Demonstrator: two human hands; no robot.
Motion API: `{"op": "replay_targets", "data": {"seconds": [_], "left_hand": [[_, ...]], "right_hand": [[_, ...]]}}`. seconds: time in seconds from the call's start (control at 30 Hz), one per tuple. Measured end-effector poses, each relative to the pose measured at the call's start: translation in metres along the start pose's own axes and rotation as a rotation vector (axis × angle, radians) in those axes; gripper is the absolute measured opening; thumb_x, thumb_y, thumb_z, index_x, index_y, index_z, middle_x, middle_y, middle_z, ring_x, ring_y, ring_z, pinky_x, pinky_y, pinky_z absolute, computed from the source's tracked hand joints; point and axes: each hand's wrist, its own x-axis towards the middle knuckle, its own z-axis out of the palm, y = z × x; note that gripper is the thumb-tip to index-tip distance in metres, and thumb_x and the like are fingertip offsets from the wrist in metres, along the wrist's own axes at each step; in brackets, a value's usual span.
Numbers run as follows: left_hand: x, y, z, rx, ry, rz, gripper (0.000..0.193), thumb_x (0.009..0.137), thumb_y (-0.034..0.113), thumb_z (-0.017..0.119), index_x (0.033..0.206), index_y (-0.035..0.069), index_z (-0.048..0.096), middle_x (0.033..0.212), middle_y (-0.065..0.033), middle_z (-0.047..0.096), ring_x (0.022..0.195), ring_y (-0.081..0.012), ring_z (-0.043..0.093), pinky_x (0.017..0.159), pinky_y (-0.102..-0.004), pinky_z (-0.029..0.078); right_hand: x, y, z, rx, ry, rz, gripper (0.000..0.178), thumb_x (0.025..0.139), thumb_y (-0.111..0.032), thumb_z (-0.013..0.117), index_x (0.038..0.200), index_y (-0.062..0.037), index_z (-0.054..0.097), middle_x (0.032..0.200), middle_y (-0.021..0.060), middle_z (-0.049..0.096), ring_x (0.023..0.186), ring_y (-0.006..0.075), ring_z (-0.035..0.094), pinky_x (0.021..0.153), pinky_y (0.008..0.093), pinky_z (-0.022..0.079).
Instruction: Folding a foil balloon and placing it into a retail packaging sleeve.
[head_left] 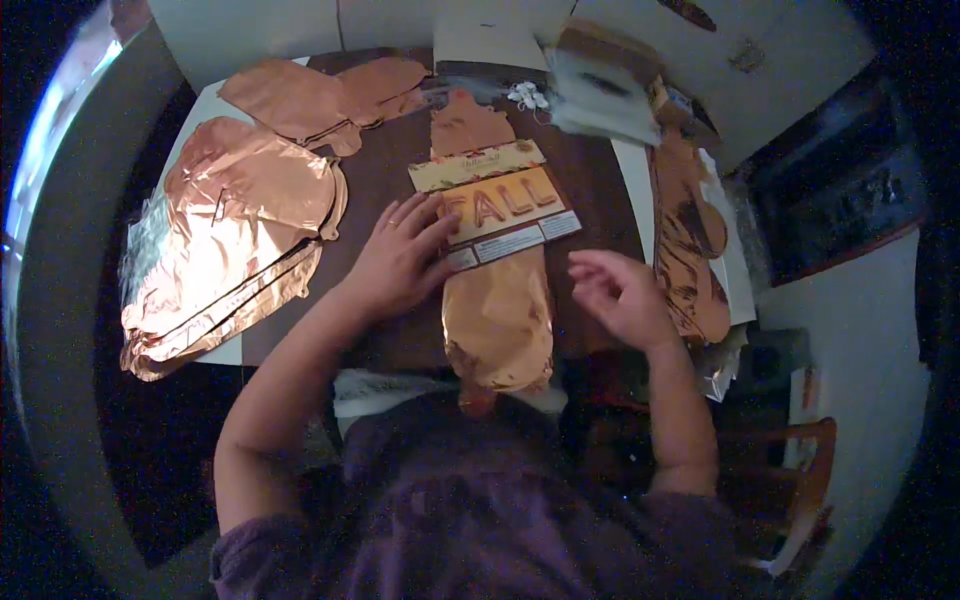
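Observation:
A flat copper-coloured foil balloon [498, 320] lies lengthwise in front of me, its near end at the table's front edge. Across its middle rests a printed cardboard package card [515, 205] showing balloon letters, with a cream strip at the top. My left hand [405, 243] lies on the card's left end, fingers stretched over it and thumb by its lower corner. To the right of the card, my right hand [618, 290] hovers apart from it, with loosely bent fingers and nothing visible in them.
Large crinkled foil balloons [235, 215] cover the left side of the brown table [385, 335]; more foil balloons [320, 95] lie at the far left. Another long foil balloon [688, 240] is at the right edge. White string [528, 96] and clear plastic packaging [600, 95] sit at the back. A wooden chair [800, 470] stands at lower right.

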Motion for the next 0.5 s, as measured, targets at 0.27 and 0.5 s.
{"op": "replay_targets", "data": {"seconds": [0.27,0.5], "left_hand": [[-0.002,-0.02,-0.006,0.005,-0.164,0.025,0.044,0.086,0.026,0.061,0.128,0.013,0.056,0.139,-0.016,0.045,0.134,-0.0375,0.036,0.11,-0.0545,0.026],[0.0,-0.002,-0.013,-0.06,-0.136,-0.041,0.05,0.084,0.033,0.064,0.129,0.012,0.054,0.141,-0.0159,0.042,0.134,-0.0375,0.035,0.112,-0.0554,0.022]], "right_hand": [[-0.02,0.013,0.044,-0.735,-0.289,-0.437,0.099,0.066,-0.044,0.075,0.142,-0.0001,0.031,0.151,0.0206,0.026,0.142,0.0335,0.023,0.115,0.0514,0.018],[-0.032,0.045,0.064,-0.741,-0.004,-0.589,0.053,0.082,-0.016,0.058,0.132,-0.0052,0.047,0.144,0.0169,0.041,0.134,0.0311,0.038,0.111,0.0523,0.027]]}}
